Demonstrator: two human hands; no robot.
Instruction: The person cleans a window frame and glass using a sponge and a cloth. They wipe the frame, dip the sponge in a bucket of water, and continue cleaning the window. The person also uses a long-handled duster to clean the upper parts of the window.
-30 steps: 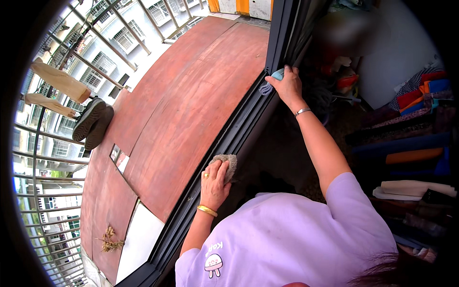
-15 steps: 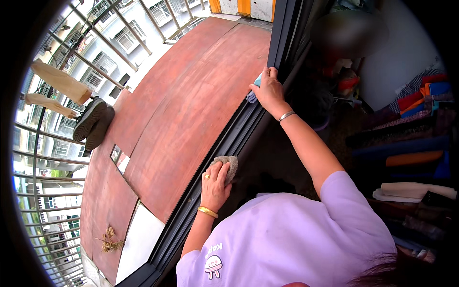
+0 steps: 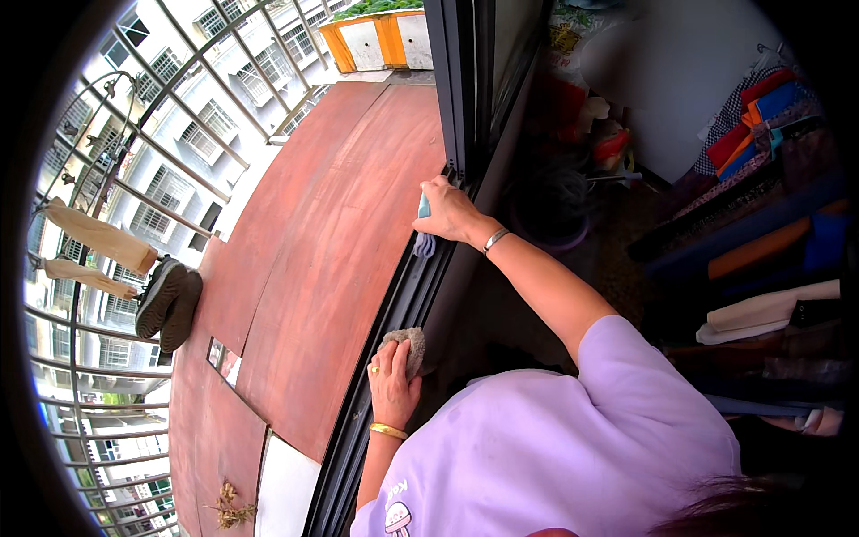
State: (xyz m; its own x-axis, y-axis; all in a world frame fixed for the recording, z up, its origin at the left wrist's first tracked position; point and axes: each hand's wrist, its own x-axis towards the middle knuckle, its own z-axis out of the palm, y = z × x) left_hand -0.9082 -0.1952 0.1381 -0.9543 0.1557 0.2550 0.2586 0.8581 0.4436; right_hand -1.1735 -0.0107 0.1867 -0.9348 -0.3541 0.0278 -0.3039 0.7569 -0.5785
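My right hand (image 3: 452, 213) grips a light blue handle (image 3: 424, 206) at the far part of a dark sliding-window track (image 3: 394, 304). Below that handle, a grey-blue fuzzy head (image 3: 424, 245) sits down in the grooves; most of the tool is hidden by my fingers. Nearer to me, my left hand (image 3: 391, 387) is closed over a grey-brown cloth or sponge (image 3: 414, 349) and rests at the track. Its thumb is bent against the lump, with the fingers lying across its side.
Outside the track lies a reddish-brown board (image 3: 331, 242), with dark shoes (image 3: 170, 300) and a dried plant (image 3: 231, 507) beyond. Metal bars (image 3: 98, 362) enclose that side. The upright window frame (image 3: 461, 89) stands past my right hand. Folded fabrics (image 3: 769, 309) are stacked at right.
The whole view has shifted. My right hand, with the blue-handled tool, sits nearer along the track and farther from the upright frame. My left hand keeps the cloth or sponge.
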